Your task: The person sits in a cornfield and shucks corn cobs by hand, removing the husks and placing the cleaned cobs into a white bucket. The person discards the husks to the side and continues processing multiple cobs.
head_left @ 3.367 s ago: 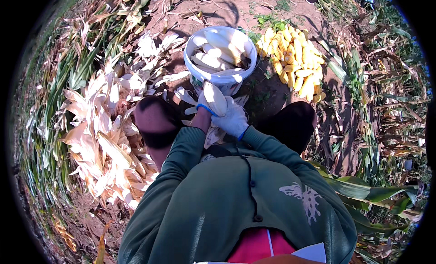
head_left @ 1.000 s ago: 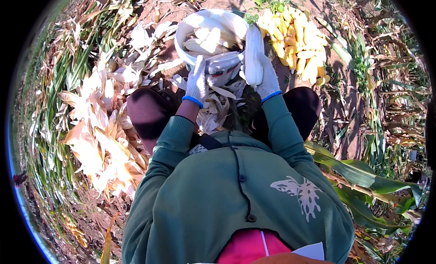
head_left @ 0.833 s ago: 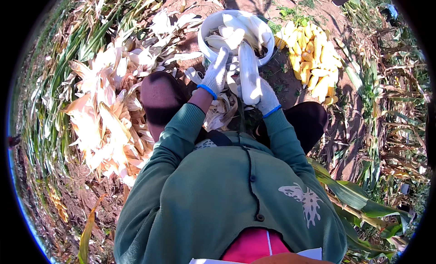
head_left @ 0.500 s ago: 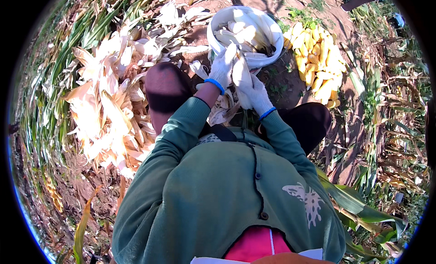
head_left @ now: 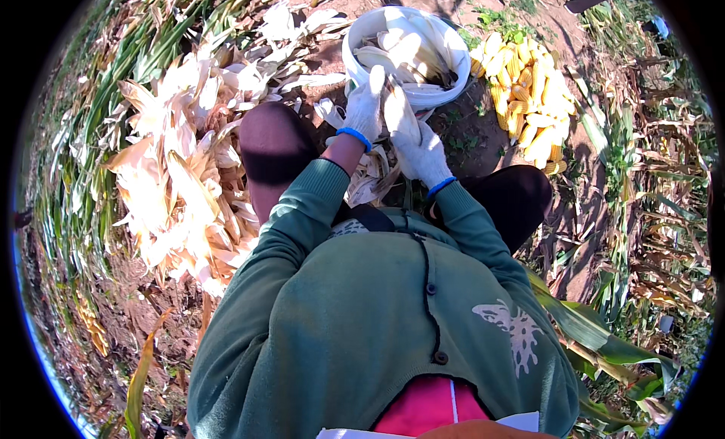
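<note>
An ear of corn [head_left: 399, 113] in its pale, dry husk stands between my hands, its tip toward the bucket. Wrapped round its lower part is my right hand [head_left: 424, 158], in a white knitted glove. My left hand [head_left: 365, 113], gloved the same way, is closed against the ear's left side near the tip; its fingertips are partly hidden. Just beyond both hands a white bucket [head_left: 442, 99] holds several more ears in their husks. Loose husk pieces [head_left: 370, 181] lie below my hands, between my legs.
A large heap of dry husks [head_left: 189, 167] spreads at the left. Bare yellow corn ears [head_left: 532, 95] are piled on the soil to the right of the bucket. Green and dry stalks [head_left: 649, 190] cover the right side, and a leafy stalk [head_left: 596, 341] lies near my right elbow.
My left hand has shifted slightly down and left along the ear, its thumb now pointing up. The right hand has moved a little, still round the ear.
</note>
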Demonstrator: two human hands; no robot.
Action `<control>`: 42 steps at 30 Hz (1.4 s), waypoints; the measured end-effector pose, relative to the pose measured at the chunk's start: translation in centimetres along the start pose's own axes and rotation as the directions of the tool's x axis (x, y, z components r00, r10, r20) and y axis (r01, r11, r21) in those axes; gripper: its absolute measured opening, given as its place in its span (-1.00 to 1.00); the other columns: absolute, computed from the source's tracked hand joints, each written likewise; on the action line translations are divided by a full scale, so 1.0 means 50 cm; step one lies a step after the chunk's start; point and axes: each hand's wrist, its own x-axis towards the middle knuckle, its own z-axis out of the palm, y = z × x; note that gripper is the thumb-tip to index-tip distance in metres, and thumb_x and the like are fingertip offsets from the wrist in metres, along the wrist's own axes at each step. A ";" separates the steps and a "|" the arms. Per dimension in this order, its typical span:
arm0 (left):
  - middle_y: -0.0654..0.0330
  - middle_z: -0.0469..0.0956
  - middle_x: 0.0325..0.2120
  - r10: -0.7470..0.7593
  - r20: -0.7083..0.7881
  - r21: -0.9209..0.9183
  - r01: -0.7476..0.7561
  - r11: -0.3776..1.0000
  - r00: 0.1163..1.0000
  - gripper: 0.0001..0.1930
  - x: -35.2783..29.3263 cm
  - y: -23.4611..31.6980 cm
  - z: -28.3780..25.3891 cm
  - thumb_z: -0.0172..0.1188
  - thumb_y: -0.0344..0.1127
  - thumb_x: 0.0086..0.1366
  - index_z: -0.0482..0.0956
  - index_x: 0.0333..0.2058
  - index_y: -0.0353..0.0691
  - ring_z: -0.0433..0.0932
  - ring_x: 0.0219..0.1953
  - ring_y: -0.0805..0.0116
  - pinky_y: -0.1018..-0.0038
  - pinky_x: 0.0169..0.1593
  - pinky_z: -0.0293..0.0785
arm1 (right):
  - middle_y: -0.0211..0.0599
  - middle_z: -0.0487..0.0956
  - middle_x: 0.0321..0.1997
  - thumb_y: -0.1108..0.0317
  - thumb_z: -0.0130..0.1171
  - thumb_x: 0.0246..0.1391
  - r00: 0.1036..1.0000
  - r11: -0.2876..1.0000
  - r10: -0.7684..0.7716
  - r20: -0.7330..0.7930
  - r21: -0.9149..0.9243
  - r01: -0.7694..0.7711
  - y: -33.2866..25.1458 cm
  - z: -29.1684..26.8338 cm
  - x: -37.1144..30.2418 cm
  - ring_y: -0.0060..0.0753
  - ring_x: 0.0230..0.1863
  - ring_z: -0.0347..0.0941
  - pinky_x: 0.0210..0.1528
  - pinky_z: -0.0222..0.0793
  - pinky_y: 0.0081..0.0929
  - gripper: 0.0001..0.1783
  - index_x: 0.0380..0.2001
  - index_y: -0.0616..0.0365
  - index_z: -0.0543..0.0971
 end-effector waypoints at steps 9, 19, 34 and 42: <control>0.26 0.58 -0.46 0.147 -0.161 0.296 -0.095 0.950 0.976 -0.74 0.009 -0.010 -0.007 0.17 -0.22 0.31 0.61 -0.31 -0.36 0.48 -0.51 0.52 0.53 -0.38 0.46 | 0.02 0.59 -0.09 -0.07 0.34 -0.11 0.999 0.991 0.027 -0.033 -0.131 -0.031 -0.013 0.003 -0.013 -0.20 -0.08 0.55 -0.03 0.45 -0.35 -0.23 0.06 0.24 0.44; 0.13 0.56 -0.19 -0.029 0.016 -0.019 0.029 0.999 0.999 -0.75 0.011 -0.013 -0.007 0.16 -0.40 0.30 0.50 -0.08 -0.40 0.54 -0.15 0.38 0.48 -0.06 0.49 | 0.09 0.58 -0.08 -0.13 0.34 -0.13 0.998 0.996 0.011 -0.061 -0.088 -0.017 0.046 0.007 0.018 -0.09 -0.05 0.55 -0.01 0.43 -0.27 -0.15 0.11 0.26 0.40; 0.17 0.61 -0.36 0.093 -0.195 0.293 -0.032 0.956 0.976 -0.82 0.023 -0.043 -0.027 0.10 -0.38 0.34 0.59 -0.24 -0.38 0.58 -0.33 0.41 0.53 -0.20 0.54 | -0.11 0.60 -0.18 0.07 0.36 -0.04 0.990 0.931 0.006 -0.143 0.362 0.047 0.067 0.013 0.039 -0.30 -0.17 0.56 -0.17 0.50 -0.38 -0.34 0.04 0.27 0.43; 0.12 0.55 -0.13 0.107 0.124 0.223 -0.133 0.966 0.987 -0.64 -0.006 -0.023 -0.005 0.09 -0.27 0.38 0.42 0.02 -0.42 0.56 -0.21 0.38 0.45 -0.12 0.52 | -0.23 0.58 -0.16 0.15 0.27 0.10 1.000 0.954 -0.010 -0.019 0.301 0.016 0.094 -0.019 0.053 -0.49 -0.22 0.52 -0.19 0.47 -0.50 -0.42 0.07 0.30 0.41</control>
